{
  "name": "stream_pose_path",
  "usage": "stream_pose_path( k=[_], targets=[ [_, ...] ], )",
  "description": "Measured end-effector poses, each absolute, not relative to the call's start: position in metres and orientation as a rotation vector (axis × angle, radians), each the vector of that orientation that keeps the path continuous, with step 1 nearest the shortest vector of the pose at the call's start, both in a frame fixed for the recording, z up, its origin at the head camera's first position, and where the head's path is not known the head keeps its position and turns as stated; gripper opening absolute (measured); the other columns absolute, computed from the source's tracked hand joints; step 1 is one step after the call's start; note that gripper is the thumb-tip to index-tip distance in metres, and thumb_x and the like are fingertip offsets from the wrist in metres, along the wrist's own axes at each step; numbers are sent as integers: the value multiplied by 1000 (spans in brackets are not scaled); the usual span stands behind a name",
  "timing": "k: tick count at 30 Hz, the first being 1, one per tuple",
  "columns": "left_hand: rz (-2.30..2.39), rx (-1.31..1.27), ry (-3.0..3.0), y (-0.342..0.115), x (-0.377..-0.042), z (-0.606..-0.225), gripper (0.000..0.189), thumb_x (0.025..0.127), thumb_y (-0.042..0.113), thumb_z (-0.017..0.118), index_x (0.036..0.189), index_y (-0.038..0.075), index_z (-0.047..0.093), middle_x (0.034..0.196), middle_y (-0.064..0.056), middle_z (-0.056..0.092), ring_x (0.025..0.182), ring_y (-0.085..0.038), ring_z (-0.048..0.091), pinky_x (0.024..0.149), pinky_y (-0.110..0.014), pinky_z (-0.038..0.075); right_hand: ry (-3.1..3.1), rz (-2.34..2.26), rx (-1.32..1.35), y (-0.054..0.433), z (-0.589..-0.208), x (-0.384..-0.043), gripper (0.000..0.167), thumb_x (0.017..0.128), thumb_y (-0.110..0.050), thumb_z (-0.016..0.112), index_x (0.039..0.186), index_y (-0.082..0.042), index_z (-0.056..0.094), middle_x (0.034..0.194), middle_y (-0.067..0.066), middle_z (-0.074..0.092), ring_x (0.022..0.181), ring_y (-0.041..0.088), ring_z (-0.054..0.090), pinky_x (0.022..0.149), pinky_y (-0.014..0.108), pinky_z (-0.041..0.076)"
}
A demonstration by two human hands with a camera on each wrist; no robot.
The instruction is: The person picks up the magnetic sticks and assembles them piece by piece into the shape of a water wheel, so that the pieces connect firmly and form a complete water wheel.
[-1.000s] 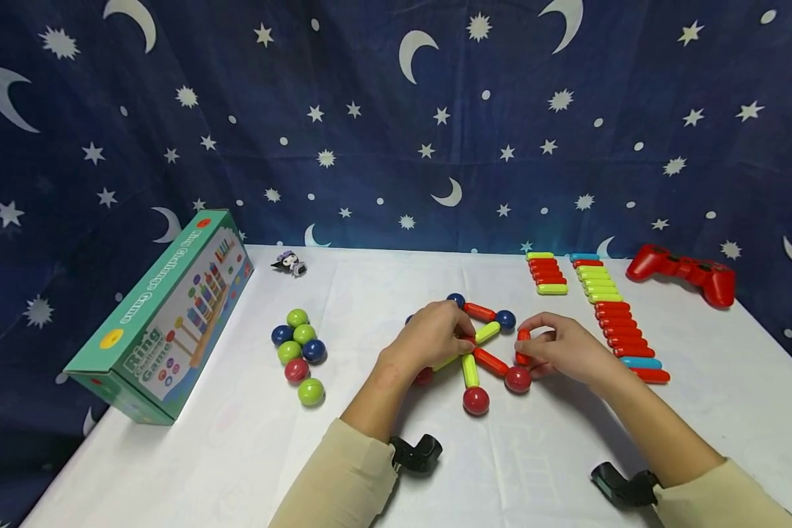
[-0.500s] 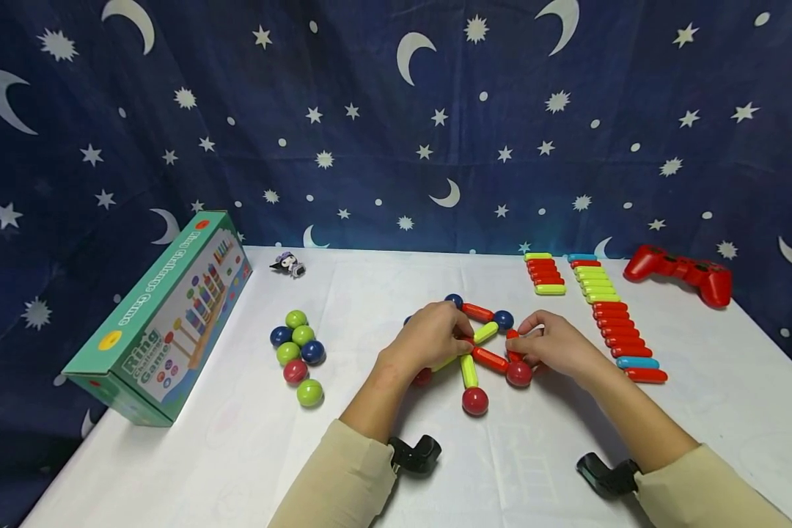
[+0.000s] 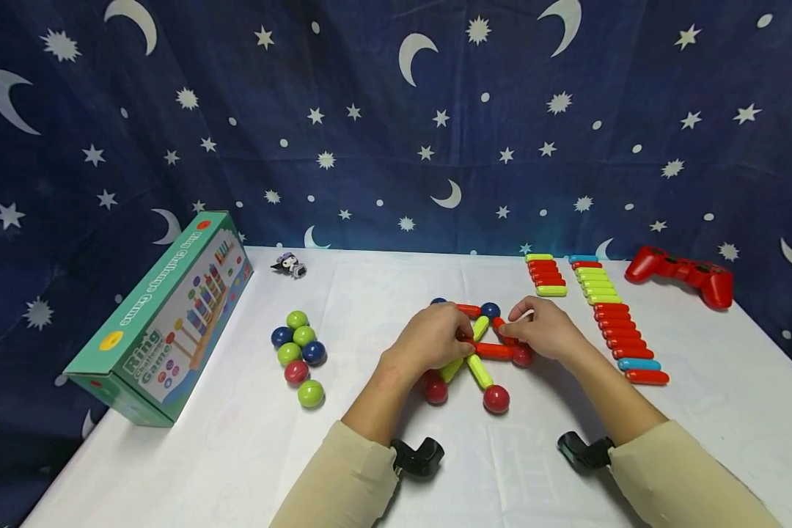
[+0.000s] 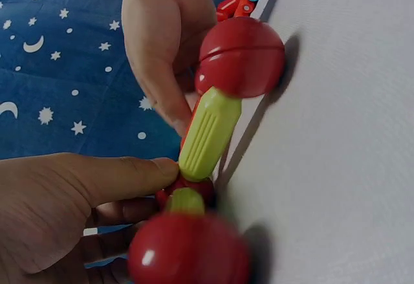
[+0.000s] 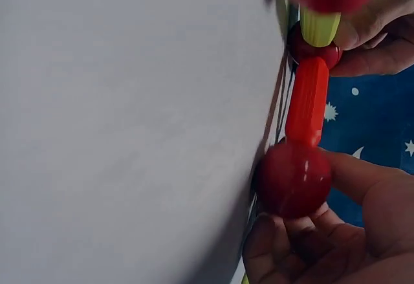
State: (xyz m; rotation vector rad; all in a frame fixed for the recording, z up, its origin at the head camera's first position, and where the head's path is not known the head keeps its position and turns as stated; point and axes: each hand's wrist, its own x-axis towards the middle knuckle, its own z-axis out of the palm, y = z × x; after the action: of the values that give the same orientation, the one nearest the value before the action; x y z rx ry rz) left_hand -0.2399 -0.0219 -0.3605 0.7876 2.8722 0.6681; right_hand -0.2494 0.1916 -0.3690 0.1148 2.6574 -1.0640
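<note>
A flat wheel of magnetic rods and balls lies mid-table, and my left hand (image 3: pixel 432 337) pinches its hub, a red ball (image 4: pixel 200 188), between thumb and fingers. Yellow rods (image 3: pixel 479 372) and a red rod (image 5: pixel 307 99) spread from that hub. Two red balls (image 3: pixel 496 399) show on the near side, one partly under my left wrist. My right hand (image 3: pixel 544 326) pinches another red rod (image 3: pixel 500 328), which spans from a blue ball (image 3: pixel 490 311) to the right-hand red ball (image 5: pixel 294 179). The left hand hides the wheel's left part.
Loose green, blue and red balls (image 3: pixel 305 336) lie to the left, beside a green game box (image 3: pixel 171 323) and a small figurine (image 3: pixel 290 265). Spare rods line up in two columns (image 3: pixel 614 325) at right, near a red game controller (image 3: pixel 681 274). A starry curtain hangs behind.
My right hand has moved left and away with the red rod, bringing it between the blue and red balls. The wheel has turned counterclockwise about the hub under my left hand.
</note>
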Motion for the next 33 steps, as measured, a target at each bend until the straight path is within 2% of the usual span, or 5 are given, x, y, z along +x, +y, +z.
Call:
stream_pose_path(
  k=[4, 9, 20, 28, 33],
  targets=[
    [641, 814, 2881, -22, -240, -360, 13, 90, 23, 81, 100, 14, 82, 90, 3, 69, 83, -12, 57, 71, -22, 48, 2714, -1072, 32, 185, -370, -262, 32, 94, -22, 74, 115, -2, 60, 100, 16, 65, 82, 23, 58, 64, 25, 53],
    [640, 852, 2877, -22, -243, -360, 13, 90, 22, 81, 102, 15, 82, 90, 5, 72, 85, -12, 59, 75, -22, 49, 2745, -1083, -122, 178, -368, -278, 23, 95, -15, 72, 112, -1, 65, 102, 17, 67, 88, 25, 58, 67, 25, 53],
    [649, 880, 2866, -23, -246, -361, 11, 91, 22, 80, 100, 15, 83, 84, 9, 74, 82, -11, 60, 74, -23, 49, 2660, -1015, -249, 165, -364, -302, 25, 97, -16, 69, 119, -4, 67, 108, 15, 69, 91, 25, 58, 71, 24, 55],
    [646, 857, 2908, -21, -245, -363, 15, 91, 28, 81, 98, 15, 83, 82, 9, 74, 79, -10, 60, 71, -23, 48, 2754, -999, -321, 185, -355, -303, 31, 100, -20, 66, 124, -2, 68, 124, 21, 69, 111, 35, 61, 99, 49, 56],
    [639, 774, 2963, -22, -244, -366, 15, 91, 29, 80, 98, 17, 83, 83, 10, 74, 77, -9, 59, 67, -23, 45, 2923, -874, -208, 214, -356, -302, 32, 99, -18, 65, 126, -1, 66, 126, 25, 66, 114, 42, 58, 98, 56, 53]
  ],
)
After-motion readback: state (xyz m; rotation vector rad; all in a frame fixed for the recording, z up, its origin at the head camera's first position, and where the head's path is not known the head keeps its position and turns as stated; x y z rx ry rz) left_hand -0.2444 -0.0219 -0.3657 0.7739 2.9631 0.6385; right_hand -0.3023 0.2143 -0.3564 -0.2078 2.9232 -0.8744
